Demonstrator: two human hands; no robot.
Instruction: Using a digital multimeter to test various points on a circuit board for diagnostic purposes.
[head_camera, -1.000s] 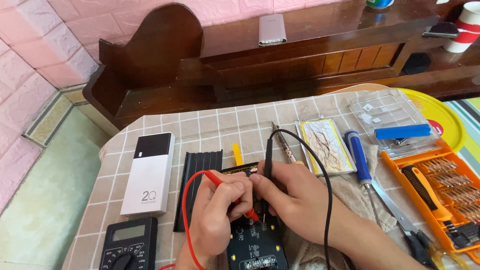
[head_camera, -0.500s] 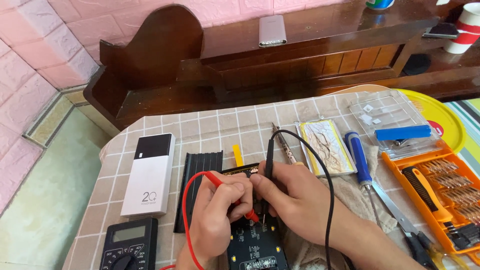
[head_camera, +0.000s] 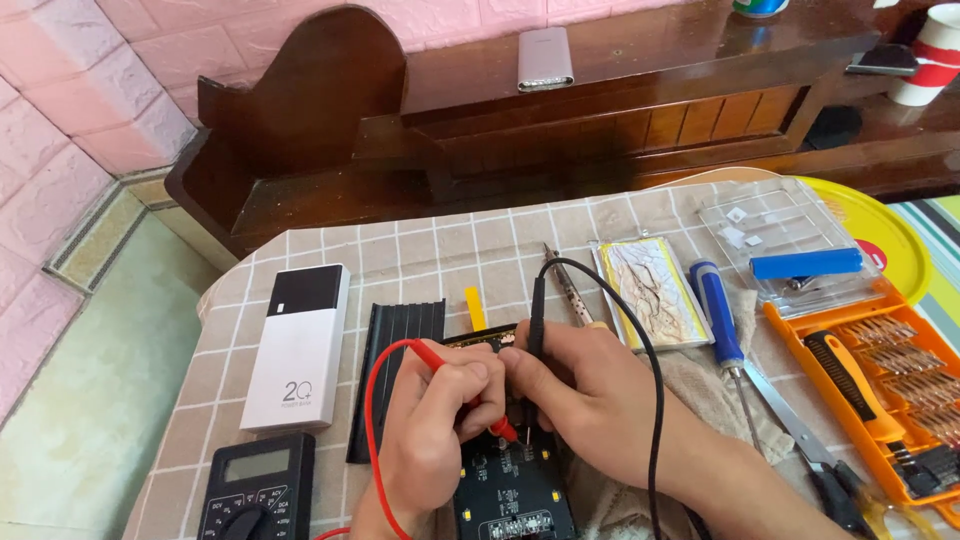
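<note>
A dark wooden bench (head_camera: 600, 110) fills the top of the view, and below it a table under a beige checked cloth (head_camera: 420, 250) carries everything else. At the right edge a round yellow tray (head_camera: 880, 240) lies under a clear plastic lid (head_camera: 770, 225) with a blue cylinder (head_camera: 806, 264) on it, just above an orange bit case (head_camera: 900, 400) holding a black-and-orange driver. A white rectangular power bank (head_camera: 298, 345) with a black end panel and grey printing lies at the left, beside a black ribbed casing (head_camera: 395, 340); a black multimeter (head_camera: 255, 490) sits below it. A flat clear packet with a yellow border (head_camera: 650, 290) rests right of centre, next to a blue-handled screwdriver (head_camera: 720, 315). The left hand (head_camera: 430, 440) has its fingers curled and pinched on the red probe (head_camera: 500, 428), whose tip touches the black circuit board (head_camera: 515, 490) near the bottom middle. The right hand (head_camera: 590, 410) has its fingers pressed around the black probe (head_camera: 536, 320), held upright over the board's top edge.
</note>
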